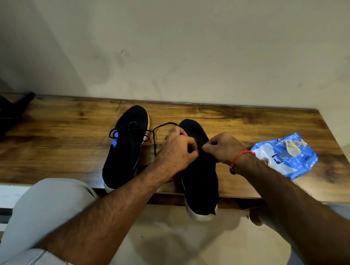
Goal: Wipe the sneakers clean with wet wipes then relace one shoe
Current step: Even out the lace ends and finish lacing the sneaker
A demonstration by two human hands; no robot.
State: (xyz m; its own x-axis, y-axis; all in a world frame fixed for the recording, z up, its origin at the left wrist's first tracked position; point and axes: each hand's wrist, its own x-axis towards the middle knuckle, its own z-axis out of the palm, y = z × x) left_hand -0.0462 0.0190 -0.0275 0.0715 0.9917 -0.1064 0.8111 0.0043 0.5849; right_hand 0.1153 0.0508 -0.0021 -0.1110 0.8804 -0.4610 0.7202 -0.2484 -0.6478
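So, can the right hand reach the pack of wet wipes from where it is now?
Probably yes. The pack of wet wipes lies on the bench just beside the right hand, with nothing between them. But the fingers now pinch the lace on the right shoe, so they must let go first.

Left hand [175, 150] and right hand [223, 147] apparently pinching.

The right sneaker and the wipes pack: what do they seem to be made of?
Right sneaker: black knit or mesh fabric, matte, with tiny perforations at the toe; the white sole looks like rubber or foam. Wipes pack: thin glossy plastic film, crinkled and reflecting light.
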